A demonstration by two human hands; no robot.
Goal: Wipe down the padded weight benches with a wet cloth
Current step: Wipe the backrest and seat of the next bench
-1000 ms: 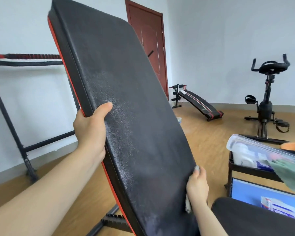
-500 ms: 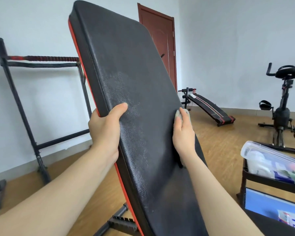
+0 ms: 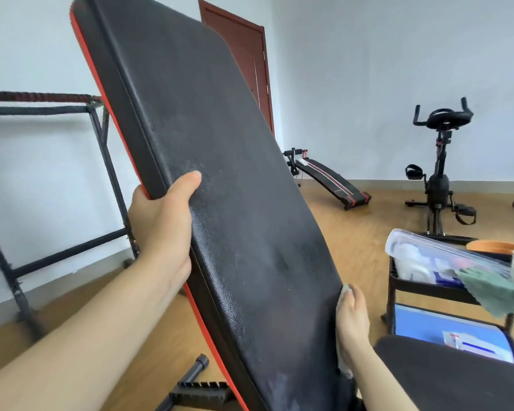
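A black padded bench back (image 3: pixel 220 161) with a red underside edge stands steeply inclined in front of me. My left hand (image 3: pixel 163 223) grips its left edge, thumb on the pad face. My right hand (image 3: pixel 352 318) presses a pale cloth (image 3: pixel 345 292) against the pad's lower right edge; only bits of the cloth show above and below my fingers. The black seat pad (image 3: pixel 445 378) lies low at the right. Damp streaks show on the lower pad.
A black trolley (image 3: pixel 393 280) at the right carries a clear plastic box (image 3: pixel 428 253), a green cloth (image 3: pixel 493 289) and an orange bowl (image 3: pixel 493 246). Farther off: a sit-up bench (image 3: pixel 330 179), exercise bike (image 3: pixel 438 185), black rack (image 3: pixel 101 126) on the left, brown door (image 3: pixel 241 51).
My right hand with the cloth slid down the pad's right edge, from mid-height to the lower part. My left hand kept its grip on the left edge.
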